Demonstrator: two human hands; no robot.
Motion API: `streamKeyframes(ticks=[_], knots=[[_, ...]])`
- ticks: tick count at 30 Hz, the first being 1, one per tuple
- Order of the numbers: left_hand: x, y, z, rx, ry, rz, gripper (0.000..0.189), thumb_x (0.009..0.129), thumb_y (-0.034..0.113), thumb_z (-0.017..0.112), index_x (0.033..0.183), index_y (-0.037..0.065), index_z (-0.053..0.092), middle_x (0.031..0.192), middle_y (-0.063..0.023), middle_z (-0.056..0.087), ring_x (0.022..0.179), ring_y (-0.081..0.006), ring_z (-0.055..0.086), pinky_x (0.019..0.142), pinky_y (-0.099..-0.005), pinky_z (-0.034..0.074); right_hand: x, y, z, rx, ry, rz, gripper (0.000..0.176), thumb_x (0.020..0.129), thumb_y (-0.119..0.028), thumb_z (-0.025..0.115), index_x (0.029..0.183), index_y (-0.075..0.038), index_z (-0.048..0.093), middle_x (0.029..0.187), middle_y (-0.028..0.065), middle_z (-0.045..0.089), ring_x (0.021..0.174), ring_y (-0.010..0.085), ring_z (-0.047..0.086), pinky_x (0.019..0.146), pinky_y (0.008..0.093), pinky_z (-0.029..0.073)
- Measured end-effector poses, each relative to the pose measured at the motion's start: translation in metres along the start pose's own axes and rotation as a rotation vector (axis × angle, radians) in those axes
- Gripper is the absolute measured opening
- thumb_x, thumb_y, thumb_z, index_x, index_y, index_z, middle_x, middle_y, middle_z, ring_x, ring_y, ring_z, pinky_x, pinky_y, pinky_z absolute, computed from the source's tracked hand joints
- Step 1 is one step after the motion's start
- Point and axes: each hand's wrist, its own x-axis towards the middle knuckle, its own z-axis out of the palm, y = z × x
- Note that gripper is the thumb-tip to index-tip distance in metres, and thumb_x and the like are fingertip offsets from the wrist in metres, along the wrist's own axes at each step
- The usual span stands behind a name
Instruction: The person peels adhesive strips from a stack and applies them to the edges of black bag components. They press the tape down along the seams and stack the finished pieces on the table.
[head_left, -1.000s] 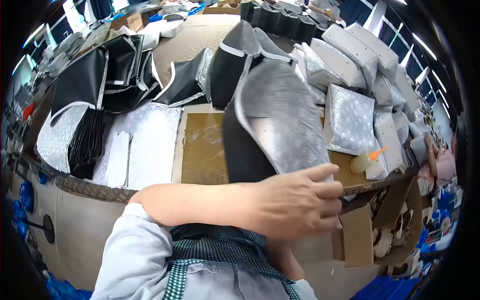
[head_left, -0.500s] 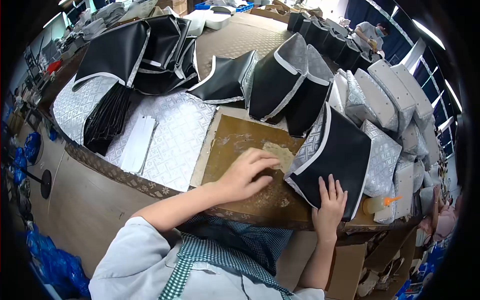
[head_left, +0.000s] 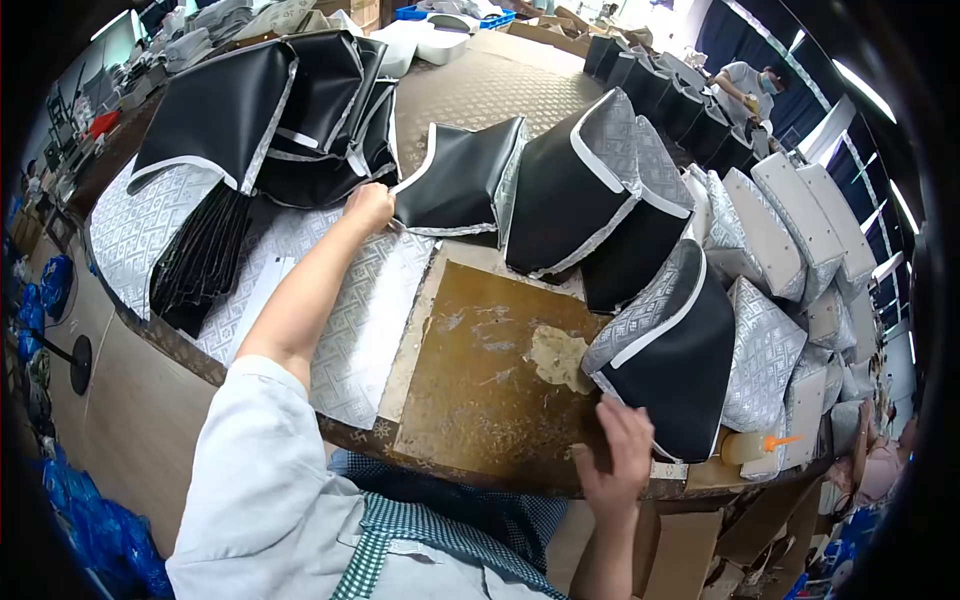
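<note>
My left hand (head_left: 368,207) reaches far across the table and is closed on the near corner of a black fabric piece with white trim (head_left: 455,172). At the table's front edge, my right hand (head_left: 615,455) has its fingers curled around what looks like a thin pale stick (head_left: 655,443). It sits just below a black and silver bag shell (head_left: 672,360), which leans at the right of a brown work board (head_left: 480,370). A pale glue smear (head_left: 560,357) lies on that board.
More black shells (head_left: 575,185) stand behind the board and silver padded pieces (head_left: 765,350) pile up at the right. Black panels (head_left: 215,115) and white strips (head_left: 255,300) lie on the silver patterned sheet (head_left: 360,320) at the left. A glue bottle (head_left: 752,446) sits at the right edge. Another person (head_left: 745,85) works far back.
My left hand left the brown board and stretched away to the black piece at the back. My right hand came off the black and silver shell and drew back to the table edge.
</note>
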Motion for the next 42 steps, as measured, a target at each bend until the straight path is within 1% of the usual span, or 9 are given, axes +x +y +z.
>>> streamKeyframes(ticks=[13,16,18,19,21,25,29,35,42], knots=[[0.002,0.054,-0.032,0.075,0.175,0.038,0.014,0.08,0.017,0.061,0.086,0.007,0.069,0.098,-0.0175,0.069,0.092,-0.0363,0.066,0.08,-0.0477,0.052,-0.025,0.014,0.065,0.179,0.035,0.219,0.025,0.082,-0.01,0.07,0.106,-0.005,0.068,0.107,0.0106,0.068,0.094,0.0304,0.061,0.083,0.039,0.05],[0.009,0.075,-0.069,0.054,0.248,0.187,0.014,0.085,0.017,0.059,0.091,0.007,0.067,0.106,-0.0158,0.066,0.109,-0.0327,0.056,0.09,-0.0474,0.047,-0.023,0.016,0.066,0.191,0.032,0.238,0.023,0.082,-0.01,0.069,0.105,-0.005,0.069,0.105,0.0111,0.068,0.093,0.0304,0.062,0.081,0.0383,0.051],[0.016,0.094,-0.11,-0.195,0.23,0.277,0.018,0.087,0.02,0.062,0.088,0.003,0.065,0.09,-0.0178,0.069,0.088,-0.036,0.064,0.076,-0.0426,0.05,-0.026,0.018,0.067,0.215,0.051,0.255,0.022,0.082,-0.01,0.069,0.104,-0.004,0.069,0.105,0.0111,0.068,0.092,0.03,0.062,0.081,0.0379,0.051],[0.021,0.101,-0.126,-0.343,0.202,0.372,0.016,0.09,0.016,0.063,0.09,0.0,0.062,0.078,-0.0062,0.063,0.068,-0.0152,0.057,0.067,-0.0295,0.045,-0.027,0.018,0.068,0.231,0.056,0.278,0.022,0.081,-0.009,0.07,0.103,-0.005,0.07,0.104,0.0113,0.069,0.092,0.03,0.062,0.081,0.0378,0.051],[-0.004,0.135,-0.171,-0.474,0.053,0.431,0.013,0.094,0.013,0.06,0.088,0.001,0.06,0.078,0.0023,0.058,0.071,-0.0056,0.049,0.065,-0.0224,0.04,-0.029,0.021,0.07,0.276,0.076,0.307,0.022,0.081,-0.008,0.069,0.103,-0.004,0.07,0.104,0.0115,0.069,0.092,0.0297,0.063,0.082,0.0377,0.051],[-0.086,0.188,-0.205,-0.267,0.091,0.632,0.015,0.095,0.013,0.057,0.091,-0.001,0.059,0.077,-0.0025,0.061,0.071,-0.0098,0.052,0.066,-0.0255,0.043,-0.03,0.02,0.07,0.324,0.118,0.322,0.02,0.081,-0.005,0.069,0.1,-0.002,0.07,0.102,0.0127,0.069,0.092,0.0286,0.063,0.083,0.0362,0.05],[-0.149,0.214,-0.211,-0.406,-0.018,0.533,0.015,0.099,0.015,0.053,0.095,0.001,0.056,0.072,-0.0044,0.067,0.07,-0.0089,0.067,0.066,-0.0227,0.047,-0.033,0.021,0.071,0.348,0.122,0.324,0.019,0.081,-0.006,0.069,0.099,-0.002,0.07,0.101,0.0126,0.069,0.092,0.0278,0.063,0.083,0.0357,0.05],[-0.171,0.191,-0.21,-0.589,-0.148,0.628,0.027,0.1,0.024,0.054,0.101,-0.001,0.064,0.078,-0.0059,0.069,0.076,-0.0103,0.066,0.072,-0.0243,0.051,-0.034,0.02,0.071,0.3,0.137,0.264,0.017,0.081,-0.005,0.068,0.098,-0.002,0.07,0.1,0.0118,0.069,0.092,0.0269,0.063,0.082,0.0349,0.051],[-0.17,0.102,-0.214,-1.05,0.612,0.591,0.024,0.102,0.014,0.049,0.115,-0.002,0.061,0.1,-0.0121,0.068,0.093,-0.0175,0.064,0.091,-0.0309,0.049,-0.034,0.016,0.072,0.295,0.123,0.301,0.014,0.083,-0.006,0.066,0.096,-0.001,0.07,0.098,0.0118,0.07,0.091,0.0258,0.063,0.08,0.034,0.051]])
